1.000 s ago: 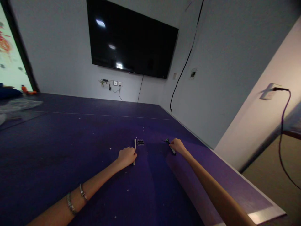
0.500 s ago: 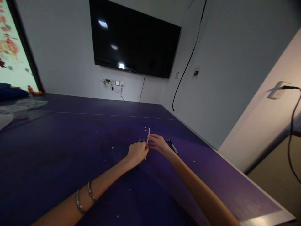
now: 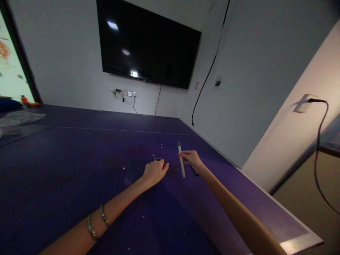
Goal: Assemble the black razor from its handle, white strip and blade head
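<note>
Slim white stick (image 3: 181, 160), tilted above tabletop

Lying flat on table (image 3: 66, 170), near right edge: small clip (image 3: 157, 158), long stick (image 3: 181, 160), pen (image 3: 194, 172).

Resting left hand (image 3: 154, 171) on table, just before small clip, fingers touching or almost touching it.

Holding long stick in right hand (image 3: 191, 158), to right of left hand; stick pointing away toward far wall.

Lying pen under right hand, mostly hidden.

Hanging TV (image 3: 146, 49) on wall behind table. Sitting wall sockets (image 3: 126, 93) below TV. Lying plastic sheet (image 3: 18, 118) at far left of table.
</note>
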`<action>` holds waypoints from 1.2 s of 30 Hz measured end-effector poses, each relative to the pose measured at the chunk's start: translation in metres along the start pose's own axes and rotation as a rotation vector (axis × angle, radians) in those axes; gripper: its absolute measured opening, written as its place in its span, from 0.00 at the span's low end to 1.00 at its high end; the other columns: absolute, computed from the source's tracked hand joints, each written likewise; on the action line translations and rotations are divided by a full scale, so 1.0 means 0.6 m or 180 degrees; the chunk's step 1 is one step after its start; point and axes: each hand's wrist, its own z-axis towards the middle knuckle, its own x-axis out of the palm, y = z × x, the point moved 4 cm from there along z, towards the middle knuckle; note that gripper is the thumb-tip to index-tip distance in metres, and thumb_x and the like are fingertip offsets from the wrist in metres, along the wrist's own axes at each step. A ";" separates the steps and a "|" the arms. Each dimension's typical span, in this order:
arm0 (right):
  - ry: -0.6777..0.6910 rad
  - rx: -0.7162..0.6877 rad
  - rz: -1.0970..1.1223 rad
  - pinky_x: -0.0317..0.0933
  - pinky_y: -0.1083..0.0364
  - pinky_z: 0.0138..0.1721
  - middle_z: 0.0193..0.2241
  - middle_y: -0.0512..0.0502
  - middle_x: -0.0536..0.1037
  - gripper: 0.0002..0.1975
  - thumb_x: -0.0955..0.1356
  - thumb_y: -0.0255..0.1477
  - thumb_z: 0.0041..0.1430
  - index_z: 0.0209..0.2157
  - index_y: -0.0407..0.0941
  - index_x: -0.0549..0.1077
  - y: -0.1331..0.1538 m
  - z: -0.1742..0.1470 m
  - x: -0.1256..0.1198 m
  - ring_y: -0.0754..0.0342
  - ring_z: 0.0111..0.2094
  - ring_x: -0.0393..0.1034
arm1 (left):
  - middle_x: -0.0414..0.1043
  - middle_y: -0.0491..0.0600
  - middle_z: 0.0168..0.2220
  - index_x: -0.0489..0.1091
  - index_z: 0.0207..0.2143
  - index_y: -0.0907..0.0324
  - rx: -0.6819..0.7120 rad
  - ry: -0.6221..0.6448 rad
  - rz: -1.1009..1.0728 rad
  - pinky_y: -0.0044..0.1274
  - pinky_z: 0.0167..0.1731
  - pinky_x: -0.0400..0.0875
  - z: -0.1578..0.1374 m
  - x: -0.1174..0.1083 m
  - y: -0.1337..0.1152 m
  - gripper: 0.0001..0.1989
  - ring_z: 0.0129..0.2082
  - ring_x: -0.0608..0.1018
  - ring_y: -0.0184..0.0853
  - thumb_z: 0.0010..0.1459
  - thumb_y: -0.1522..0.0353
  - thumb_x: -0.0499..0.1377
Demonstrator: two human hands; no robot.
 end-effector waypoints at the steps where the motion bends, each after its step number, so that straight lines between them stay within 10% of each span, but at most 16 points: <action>1: -0.0188 -0.0059 -0.0617 0.66 0.61 0.27 0.28 0.45 0.77 0.13 0.65 0.32 0.53 0.36 0.39 0.75 -0.006 0.007 -0.027 0.57 0.27 0.72 | 0.74 0.52 0.31 0.68 0.35 0.59 -0.0030 0.0004 -0.0025 0.29 0.32 0.67 0.004 0.002 0.009 0.22 0.33 0.76 0.40 0.61 0.57 0.39; 9: -0.0482 0.0197 -0.2034 0.57 0.61 0.22 0.12 0.49 0.70 0.07 0.68 0.26 0.44 0.23 0.37 0.77 -0.073 0.034 -0.153 0.55 0.19 0.69 | 0.72 0.49 0.34 0.66 0.33 0.58 -0.0024 -0.0073 -0.0316 0.24 0.31 0.65 0.047 0.014 0.076 0.11 0.34 0.74 0.36 0.58 0.63 0.47; 36: -0.0464 0.0455 -0.2795 0.56 0.62 0.21 0.20 0.44 0.76 0.09 0.68 0.32 0.47 0.27 0.41 0.77 -0.137 0.041 -0.138 0.56 0.21 0.70 | 0.67 0.57 0.48 0.60 0.48 0.63 0.0484 0.0144 -0.0480 0.27 0.46 0.62 0.083 0.080 0.116 0.20 0.47 0.71 0.39 0.53 0.65 0.52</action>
